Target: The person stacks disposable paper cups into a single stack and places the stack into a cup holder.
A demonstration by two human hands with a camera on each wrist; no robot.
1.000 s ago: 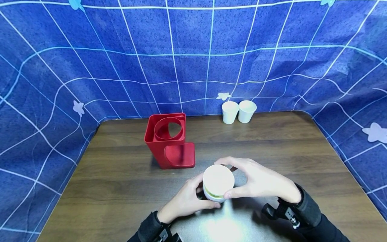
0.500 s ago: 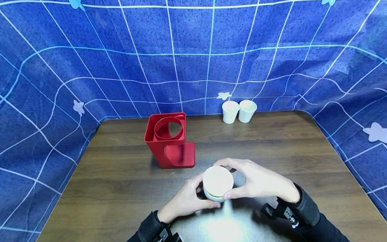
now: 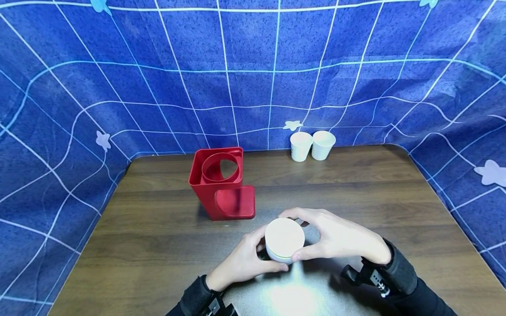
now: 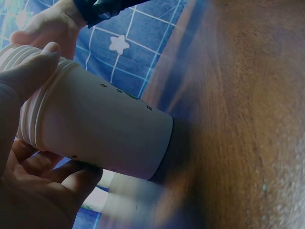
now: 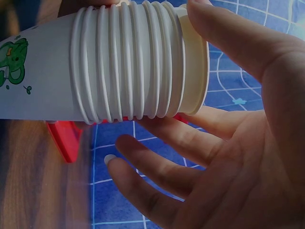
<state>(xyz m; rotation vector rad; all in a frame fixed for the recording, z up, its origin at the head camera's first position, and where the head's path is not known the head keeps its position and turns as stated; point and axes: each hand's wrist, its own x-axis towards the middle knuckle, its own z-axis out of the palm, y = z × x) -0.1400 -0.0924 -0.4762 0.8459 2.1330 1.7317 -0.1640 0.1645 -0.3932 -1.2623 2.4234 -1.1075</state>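
You held a stack of paper cups (image 3: pixel 284 240) upright on the wooden table (image 3: pixel 158 245), near its front edge. Your left hand (image 3: pixel 241 261) curled around its lower side, and your right hand (image 3: pixel 340 239) pinched the rims near the top. A red cup holder (image 3: pixel 221 184) stood just behind; two white cups (image 3: pixel 312 145) sat at the far edge.

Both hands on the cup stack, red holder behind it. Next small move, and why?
Probably pinch the top rim with the right hand and lift one cup off, while the left hand steadies the cup stack. Many nested rims show; the red holder looks empty.
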